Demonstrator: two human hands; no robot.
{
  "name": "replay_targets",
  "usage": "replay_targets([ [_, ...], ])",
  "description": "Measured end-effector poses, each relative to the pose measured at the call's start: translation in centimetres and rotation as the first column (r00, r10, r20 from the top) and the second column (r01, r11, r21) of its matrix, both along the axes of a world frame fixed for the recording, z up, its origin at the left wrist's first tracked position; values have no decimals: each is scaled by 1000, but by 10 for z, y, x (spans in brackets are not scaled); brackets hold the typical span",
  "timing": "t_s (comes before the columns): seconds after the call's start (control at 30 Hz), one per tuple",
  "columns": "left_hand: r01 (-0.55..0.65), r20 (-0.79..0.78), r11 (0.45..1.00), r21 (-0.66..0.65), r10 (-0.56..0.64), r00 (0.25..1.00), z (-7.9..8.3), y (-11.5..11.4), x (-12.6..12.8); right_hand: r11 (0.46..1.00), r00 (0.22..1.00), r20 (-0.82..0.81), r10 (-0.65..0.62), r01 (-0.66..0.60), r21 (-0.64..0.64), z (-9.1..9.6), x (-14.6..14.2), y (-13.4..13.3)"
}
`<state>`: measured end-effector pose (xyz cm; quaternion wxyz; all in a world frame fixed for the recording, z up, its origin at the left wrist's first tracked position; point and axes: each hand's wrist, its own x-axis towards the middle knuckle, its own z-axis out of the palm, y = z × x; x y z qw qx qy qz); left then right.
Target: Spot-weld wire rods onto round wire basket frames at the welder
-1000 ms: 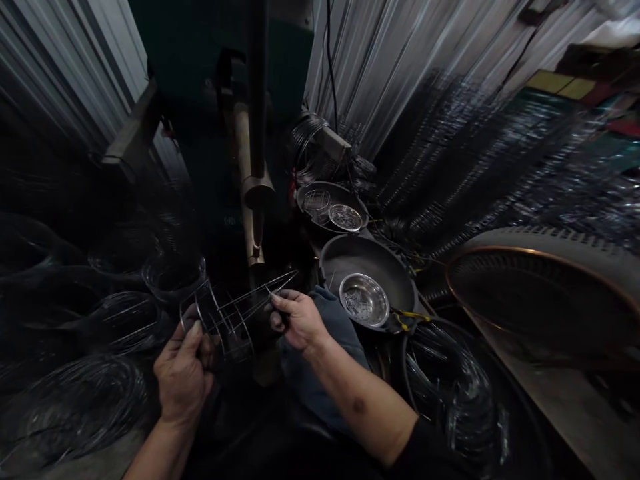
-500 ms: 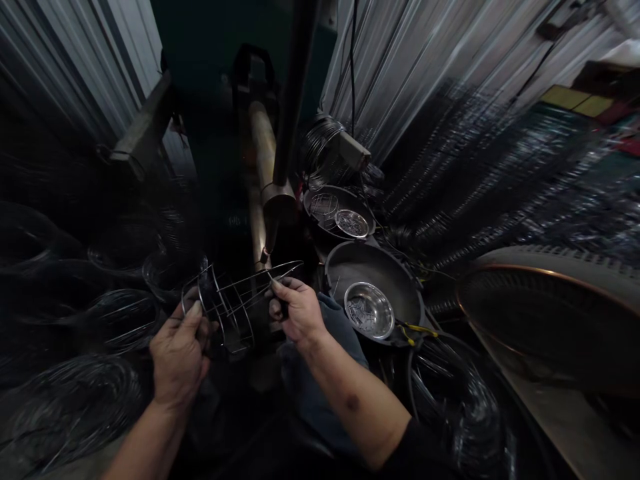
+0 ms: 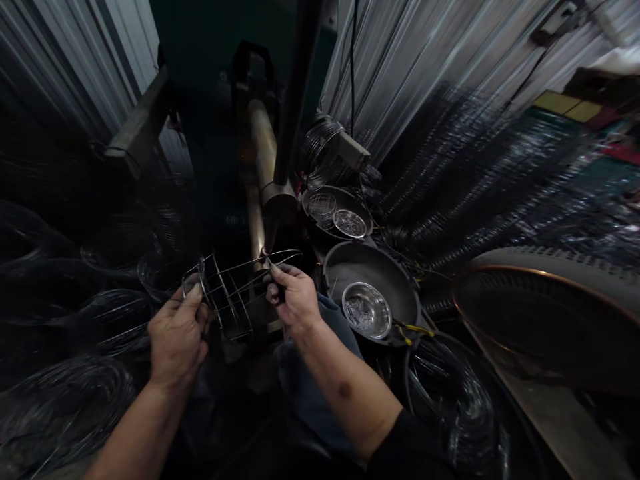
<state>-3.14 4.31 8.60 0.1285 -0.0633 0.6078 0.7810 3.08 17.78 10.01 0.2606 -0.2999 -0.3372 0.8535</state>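
A wire frame [image 3: 231, 298] of thin, shiny rods and hoops lies sideways between my hands, basket-like in shape. My left hand [image 3: 181, 327] is closed on its looped left end, thumb on top. Near the frame's right end, my right hand [image 3: 294, 293] pinches a small metal piece [image 3: 271, 261]; its exact shape is hard to make out. Those fingertips are right beside the pointed tip of a machine's upper rod [image 3: 268, 233]. The frame's upper wire passes at this tip, above a brass-coloured lower bar [image 3: 258, 235]. Dark shadow hides the frame's underside.
To the right, a dark round pan [image 3: 405, 280] holds a steel bowl [image 3: 367, 310] of short metal pieces. Behind it stands another pan [image 3: 313, 217] with a smaller bowl [image 3: 349, 224]. Wire coils [image 3: 65, 407] lie at left; a large copper-rimmed round thing [image 3: 525, 267] is far right.
The frame's right part has risen slightly, so its upper wire now meets the rod tip. My right hand has moved a little up and left with it; my left hand keeps its grip.
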Motion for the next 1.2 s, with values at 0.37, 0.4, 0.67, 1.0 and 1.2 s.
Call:
replay_targets([
  [0.37,8,83,998,-65,-2,997,14,-1,-4,999,999,14,40,-40,-13,0,-2,5],
  [0.4,3,82,998,-65,2,997,16,-1,-4,1000,999,22,29,-29,-11,0,-1,7],
  [0.67,49,-7,994,-96,-50,999,18,0,-17,996,996,51,-75,77,-37,7,-11,21],
  [1.0,74,47,994,-83,-70,996,20,4,-26,998,999,46,-10,8,59,-7,-17,18],
  [1.2,153,34,987,37,-155,987,17,-5,-24,784,821,239,518,-568,252,-38,26,-48],
])
